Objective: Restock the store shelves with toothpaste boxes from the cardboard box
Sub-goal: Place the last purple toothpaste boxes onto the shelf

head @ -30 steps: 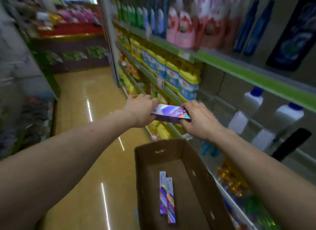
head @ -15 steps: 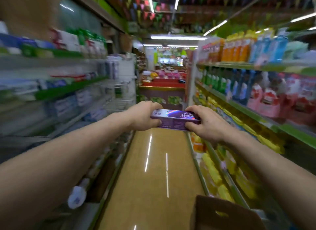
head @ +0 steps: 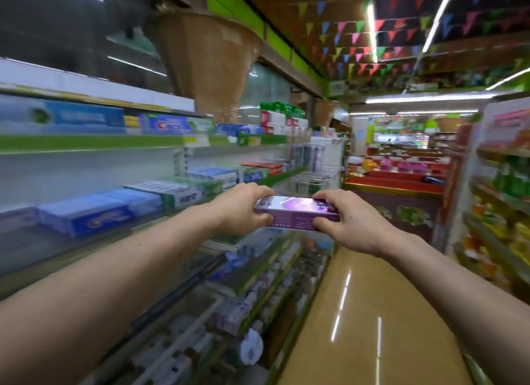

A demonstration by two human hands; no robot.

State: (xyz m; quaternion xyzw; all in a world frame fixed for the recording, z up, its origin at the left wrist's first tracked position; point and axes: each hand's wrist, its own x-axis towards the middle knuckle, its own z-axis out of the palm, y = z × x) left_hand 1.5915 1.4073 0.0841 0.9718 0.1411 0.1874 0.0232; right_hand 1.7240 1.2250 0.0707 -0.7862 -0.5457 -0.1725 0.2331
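Note:
A purple toothpaste box (head: 295, 216) with a shiny holographic top is held level in mid-air over the aisle. My left hand (head: 240, 210) grips its left end and my right hand (head: 348, 222) grips its right end. The box hangs just right of the left-hand shelves (head: 94, 144), where blue, white and green toothpaste boxes (head: 86, 215) lie in rows. The cardboard box is out of view.
Shelving full of bottles (head: 499, 201) lines the right side of the aisle. A glossy tan floor (head: 358, 313) runs ahead to a red display stand (head: 395, 184). Lower left shelves hold more small packs. A woven basket (head: 209, 63) hangs above the left shelves.
My view has swung left from the right-hand shelves and the cardboard box to the toothpaste shelves. Both hands kept hold of the purple box and carried it leftward and up.

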